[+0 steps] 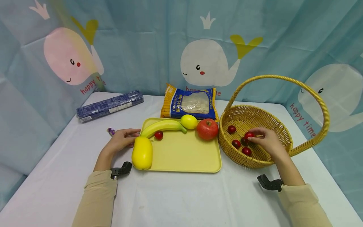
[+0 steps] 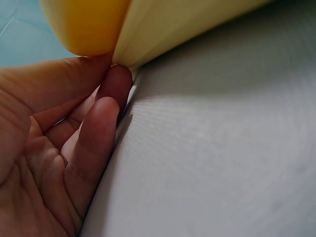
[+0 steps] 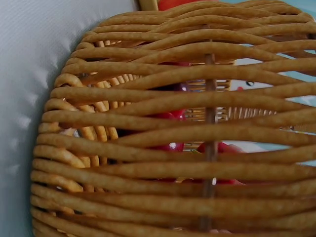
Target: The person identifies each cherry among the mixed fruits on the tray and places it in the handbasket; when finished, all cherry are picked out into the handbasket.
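My left hand [image 1: 122,140] is at the left edge of a pale yellow tray [image 1: 181,157], pinching its rim between thumb and fingers [image 2: 116,84]. On the tray, a yellow oblong fruit [image 1: 142,153] lies beside that hand, with a banana [image 1: 163,126], a cherry [image 1: 158,135], a lemon [image 1: 188,122] and a red apple [image 1: 208,129] along the far side. Inside a wicker basket [image 1: 255,162], my right hand [image 1: 265,138] pinches a red cherry [image 1: 249,135]. Several other cherries [image 1: 246,151] lie on the basket floor. The weave hides most of the right hand in the right wrist view.
The basket's tall handle [image 1: 326,113] arches over its opening, close to the right arm. Behind the tray lies a blue and yellow pasta bag [image 1: 195,102]. A long dark blue package [image 1: 110,105] and a small purple wrapped candy [image 1: 111,131] lie at left.
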A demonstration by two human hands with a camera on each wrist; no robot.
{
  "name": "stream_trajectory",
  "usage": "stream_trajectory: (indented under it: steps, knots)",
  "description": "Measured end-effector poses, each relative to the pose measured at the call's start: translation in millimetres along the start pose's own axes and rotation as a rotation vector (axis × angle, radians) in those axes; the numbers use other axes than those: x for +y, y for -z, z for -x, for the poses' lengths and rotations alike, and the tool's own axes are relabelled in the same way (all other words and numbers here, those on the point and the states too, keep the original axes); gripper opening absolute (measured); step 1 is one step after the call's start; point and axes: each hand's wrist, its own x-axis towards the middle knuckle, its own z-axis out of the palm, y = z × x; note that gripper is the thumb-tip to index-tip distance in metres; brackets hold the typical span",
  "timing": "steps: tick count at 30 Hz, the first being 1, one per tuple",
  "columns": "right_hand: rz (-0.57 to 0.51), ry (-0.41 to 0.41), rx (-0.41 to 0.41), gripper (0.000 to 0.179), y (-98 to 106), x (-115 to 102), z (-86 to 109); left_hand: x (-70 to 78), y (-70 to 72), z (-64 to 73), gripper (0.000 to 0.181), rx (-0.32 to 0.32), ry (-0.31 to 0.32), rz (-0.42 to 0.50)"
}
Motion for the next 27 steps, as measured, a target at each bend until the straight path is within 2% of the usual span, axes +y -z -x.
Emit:
stream_trajectory:
  steps: [8, 17, 21, 27]
  knots:
    - [0.009, 0.015, -0.019, 0.055, 0, -1, 0.6, -0.6, 0.2, -1.9, 0.044, 0.001, -0.005, -0.017]
    - [-0.027, 0.053, 0.056, 0.052, -1, -10, 4.9, -0.5, 0.5, -2.2, 0.044, 0.006, -0.003, -0.012]
    - [-0.092, 0.077, 0.095, 0.048, -10, -25, 7.0, -0.8, -0.4, -2.2, 0.044, 0.011, -0.002, -0.006]
    - [-0.251, 0.202, 0.148, 0.042, -36, -63, 7.0, -0.6, -0.6, -0.5, 0.044, 0.01, -0.004, 0.0]
